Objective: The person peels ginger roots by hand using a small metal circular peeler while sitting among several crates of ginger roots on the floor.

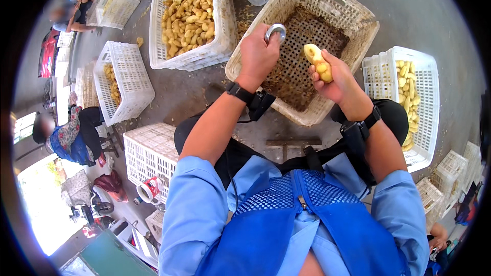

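My left hand (258,53) is closed around a ring-shaped, silvery metal tool (276,31), whose lower part is hidden in the fist. Between the fingers and thumb of my right hand (338,79) is a knobby piece of ginger (318,60), pale yellow at its upper end and browner lower down. Both hands hover over a worn, dirty plastic crate (319,4), with the tool and the ginger a short way apart. Brown scraps lie on the perforated bottom of this crate.
A white crate (199,57) of brownish ginger stands at the upper left, and another crate (428,122) with paler pieces stands close on my right. An overturned crate (148,148) is by my left knee. People sit working at far left (76,138) and upper left (76,15).
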Demonstrator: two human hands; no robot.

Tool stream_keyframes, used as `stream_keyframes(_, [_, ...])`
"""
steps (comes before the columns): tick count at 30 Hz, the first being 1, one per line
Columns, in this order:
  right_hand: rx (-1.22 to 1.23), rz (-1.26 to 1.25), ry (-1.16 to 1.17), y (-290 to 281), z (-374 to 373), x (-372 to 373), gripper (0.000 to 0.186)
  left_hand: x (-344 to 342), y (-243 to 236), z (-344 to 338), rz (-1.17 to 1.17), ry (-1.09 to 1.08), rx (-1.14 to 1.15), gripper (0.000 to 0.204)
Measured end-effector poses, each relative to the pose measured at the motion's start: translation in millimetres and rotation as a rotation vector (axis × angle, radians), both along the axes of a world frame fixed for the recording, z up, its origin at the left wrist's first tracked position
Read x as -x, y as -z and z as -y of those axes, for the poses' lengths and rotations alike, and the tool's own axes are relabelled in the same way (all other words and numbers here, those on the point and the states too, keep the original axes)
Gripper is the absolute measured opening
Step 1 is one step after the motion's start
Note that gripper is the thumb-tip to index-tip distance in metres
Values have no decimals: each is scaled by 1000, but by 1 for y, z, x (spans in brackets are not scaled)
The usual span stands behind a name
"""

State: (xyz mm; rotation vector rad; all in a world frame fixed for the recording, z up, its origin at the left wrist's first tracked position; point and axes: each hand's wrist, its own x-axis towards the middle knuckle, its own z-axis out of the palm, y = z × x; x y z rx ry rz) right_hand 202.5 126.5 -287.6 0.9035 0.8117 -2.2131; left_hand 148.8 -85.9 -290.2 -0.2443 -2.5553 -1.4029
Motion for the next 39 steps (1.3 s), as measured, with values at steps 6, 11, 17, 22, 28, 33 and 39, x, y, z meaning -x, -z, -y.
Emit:
stream_keyframes(6, [-27, -5, -61, -3, 4, -2, 36, -17, -7, -20, 343, 316, -415, 15])
stream_keyframes(11, [-33, -1, -82, 7, 4, -3, 35, -24, -18, -27, 159, 262, -106, 11])
stream_keyframes(17, [-115, 62, -28, 22, 7, 4, 34, -24, -1, -38, -268, 352, 331, 10])
stream_keyframes(22, [-191, 76, -75, 27, 11, 7, 34, -22, 0, -36, -338, 395, 414, 5])
stream_keyframes(28, [-229, 58, -147, 22, 12, 5, 35, -15, 6, -20, -196, 394, 287, 6])
stream_keyframes(33, [-140, 63, -106, 24, 9, 8, 37, -12, 7, -24, 25, 239, 157, 15])
stream_keyframes(39, [18, 69, -129, 15, 2, 0, 37, 17, 40, 15, -34, -135, 119, 13])
